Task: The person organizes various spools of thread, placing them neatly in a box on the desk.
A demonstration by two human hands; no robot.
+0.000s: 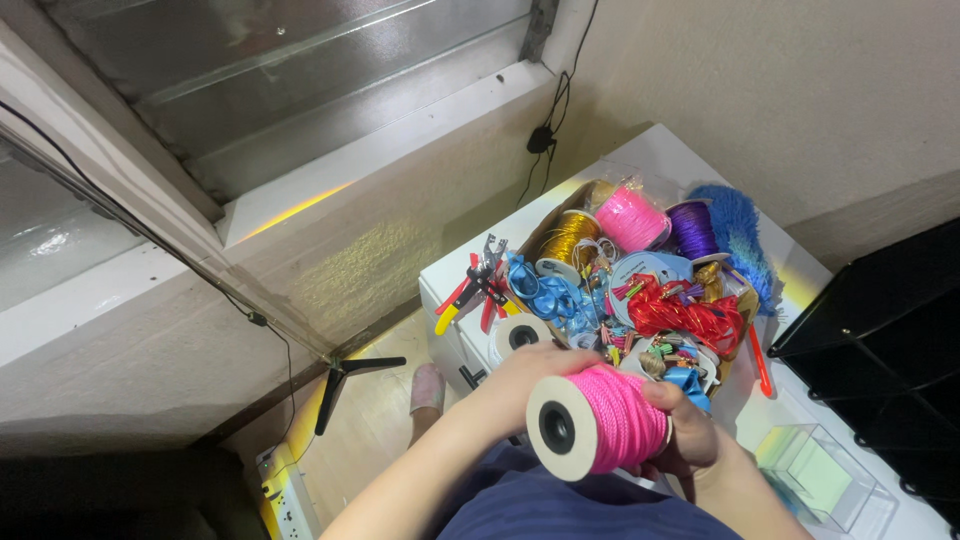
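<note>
Head view: both hands (pixel 600 400) clasping a pink cord spool (pixel 600 425) above white table (pixel 650 160) by the window (pixel 260 90).

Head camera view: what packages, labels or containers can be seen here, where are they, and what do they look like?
Cardboard box: on the white table, brown, open, crammed with cord spools and ribbons.
Clear plastic case: lower right, rectangular, pale green inside.
Pink cord spool: held in both hands, blank white end disc.
No screens or signs.

On the white table (pixel 655 160) there's a box crammed with gold (pixel 568 236), purple (pixel 692 228) and pink spools (pixel 632 218), blue ribbon (pixel 548 293), red ribbon (pixel 690 315), plus pliers (pixel 478 285).
</note>
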